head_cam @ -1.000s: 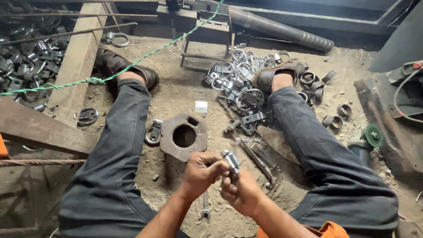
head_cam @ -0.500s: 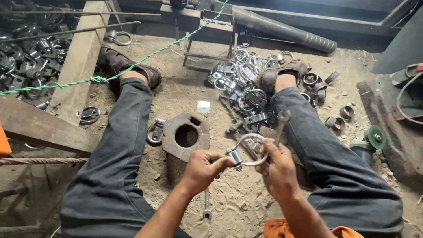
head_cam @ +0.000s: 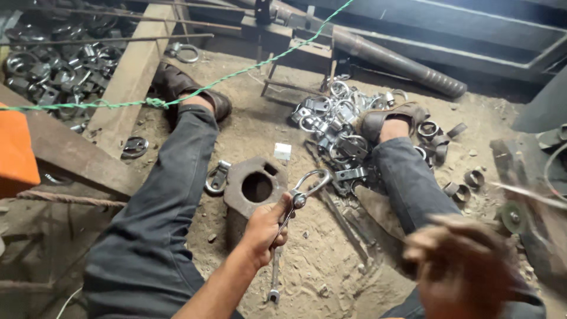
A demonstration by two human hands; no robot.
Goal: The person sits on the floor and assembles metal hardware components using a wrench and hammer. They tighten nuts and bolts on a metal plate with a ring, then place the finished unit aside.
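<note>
left hand [head_cam: 264,229] closed around the stem of a metal clamp ring [head_cam: 307,188], loop end raised up and away from the palm, probably so the bolt at its neck faces up in plain sight. right hand [head_cam: 458,266] blurred low at the right, near the right knee, well apart from the clamp ring; cannot tell how open, nor whether anything sits in it. seated on the dirt floor [head_cam: 331,266] with legs spread, left leg [head_cam: 159,218] and right leg [head_cam: 413,189] framing a work patch between them. rusty iron block [head_cam: 254,189] with a round hole set on the floor just beyond the left hand, the clamp ring's loop held just over its right edge, seemingly kept close as a rest for the parts. spanner [head_cam: 274,280] flat on the floor just below the left hand, within easy grasp. single loose ring piece [head_cam: 217,177] just left of the block. heap of shiny clamp rings [head_cam: 336,127] piled by the right foot toward the far side of the floor, likely the stock close to reach. darker pile of similar rings [head_cam: 53,65] at the far left corner behind a wooden plank [head_cam: 124,77]. green rope [head_cam: 236,74] stretched across above the left shoe. orange object [head_cam: 15,150] at the left edge.
</note>
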